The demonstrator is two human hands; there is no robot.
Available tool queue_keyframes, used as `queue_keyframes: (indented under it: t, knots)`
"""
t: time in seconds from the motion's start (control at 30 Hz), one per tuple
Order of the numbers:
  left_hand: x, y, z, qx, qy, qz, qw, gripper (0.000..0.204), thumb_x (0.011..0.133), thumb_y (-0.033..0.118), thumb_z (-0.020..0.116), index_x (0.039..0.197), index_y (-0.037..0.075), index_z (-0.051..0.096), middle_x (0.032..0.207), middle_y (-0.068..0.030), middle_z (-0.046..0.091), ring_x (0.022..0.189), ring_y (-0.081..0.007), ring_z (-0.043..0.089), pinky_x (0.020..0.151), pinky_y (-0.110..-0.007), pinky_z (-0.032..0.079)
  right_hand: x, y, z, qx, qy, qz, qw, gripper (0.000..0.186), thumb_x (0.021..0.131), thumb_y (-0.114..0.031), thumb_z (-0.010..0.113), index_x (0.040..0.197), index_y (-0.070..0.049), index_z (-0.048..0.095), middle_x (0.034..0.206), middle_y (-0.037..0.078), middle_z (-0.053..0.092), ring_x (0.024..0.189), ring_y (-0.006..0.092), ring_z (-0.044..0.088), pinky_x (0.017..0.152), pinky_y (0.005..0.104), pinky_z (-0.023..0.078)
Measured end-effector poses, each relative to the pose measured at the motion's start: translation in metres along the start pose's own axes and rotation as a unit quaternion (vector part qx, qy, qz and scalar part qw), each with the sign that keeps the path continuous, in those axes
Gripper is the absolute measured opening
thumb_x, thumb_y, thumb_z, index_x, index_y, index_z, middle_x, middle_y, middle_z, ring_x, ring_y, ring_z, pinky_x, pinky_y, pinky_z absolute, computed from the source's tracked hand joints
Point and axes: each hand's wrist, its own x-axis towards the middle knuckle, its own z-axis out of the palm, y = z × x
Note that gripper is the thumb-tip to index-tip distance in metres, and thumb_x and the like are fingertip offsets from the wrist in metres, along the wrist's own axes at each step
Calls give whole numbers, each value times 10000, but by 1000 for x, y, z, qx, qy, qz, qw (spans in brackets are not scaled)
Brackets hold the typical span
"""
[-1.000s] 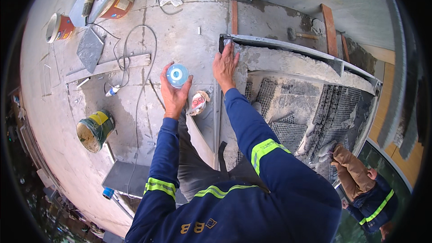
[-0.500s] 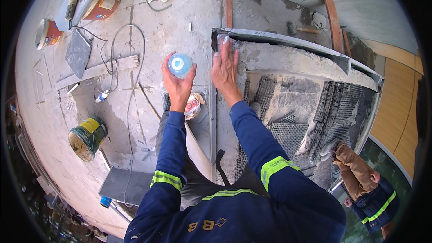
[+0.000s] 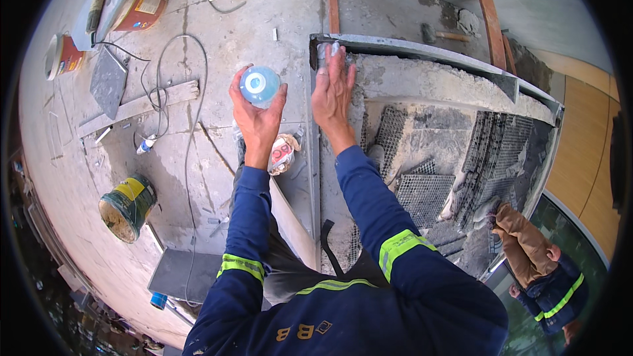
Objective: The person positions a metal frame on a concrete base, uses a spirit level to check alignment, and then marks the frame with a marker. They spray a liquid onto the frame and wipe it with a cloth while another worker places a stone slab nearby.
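My left hand (image 3: 257, 118) grips a round container of pale blue liquid (image 3: 260, 86), seen from above, above the concrete floor. To its right, my right hand (image 3: 333, 99) lies with fingers stretched out over the corner of a grey stone-edged frame (image 3: 395, 46). A pale, small thing (image 3: 322, 53) is under or beside its fingertips, too hidden to name. A crumpled bag with red print (image 3: 283, 151) lies just below my left hand. Inside the frame, to the right, are sheets of mosaic tile (image 3: 425, 194) and a band of rough mortar (image 3: 409, 76).
Buckets (image 3: 128, 207) (image 3: 142, 3), an angle grinder (image 3: 99, 3), a looping cord (image 3: 188, 37) and a wooden board (image 3: 138, 109) occupy the left. A mallet (image 3: 448, 36) and timber pieces (image 3: 488, 23) lie beyond the frame. A co-worker (image 3: 521, 244) is at lower right.
My left hand has moved a little up and left with the blue container. My right hand's fingers have shifted slightly at the frame's corner. The view has shifted slightly.
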Motion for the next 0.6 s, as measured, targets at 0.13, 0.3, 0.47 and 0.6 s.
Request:
queue_keyframes:
  t: [0.13, 0.3, 0.47, 0.6]
  knots:
    - [1, 1, 3, 4, -4, 1, 1000, 807, 811, 211, 926, 1446, -1, 475, 1355, -164, 586, 1247, -260, 609, 1082, -380, 481, 2, -3, 2, -10, -25, 1, 1000, 608, 1087, -251, 354, 1602, 71, 342, 1639, 228, 433, 1601, 362, 253, 1302, 559, 62]
    - [2, -5, 5, 8, 3, 13, 1000, 800, 800, 187, 923, 1442, 11, 479, 1343, -164, 612, 1203, -260, 644, 1040, -376, 512, 4, 3, -3, -4, 13, 16, 1000, 612, 1080, -252, 373, 1580, 100, 352, 1622, 289, 420, 1596, 370, 262, 1303, 561, 60]
    - [3, -1, 9, -2, 4, 5, 1000, 797, 798, 165, 921, 1442, 16, 476, 1314, -166, 632, 1171, -248, 661, 1020, -366, 525, 0, 8, 7, -24, -5, -13, 1000, 628, 1062, -243, 403, 1570, 117, 321, 1621, 300, 410, 1588, 408, 261, 1301, 582, 54]
    - [4, 0, 7, 0, 0, -2, 1000, 798, 801, 170, 920, 1442, 15, 471, 1308, -165, 634, 1167, -248, 662, 1019, -365, 525, 5, 7, 11, 10, 40, 29, 999, 612, 1036, -212, 409, 1543, 121, 330, 1593, 334, 424, 1580, 467, 238, 1294, 603, 45]
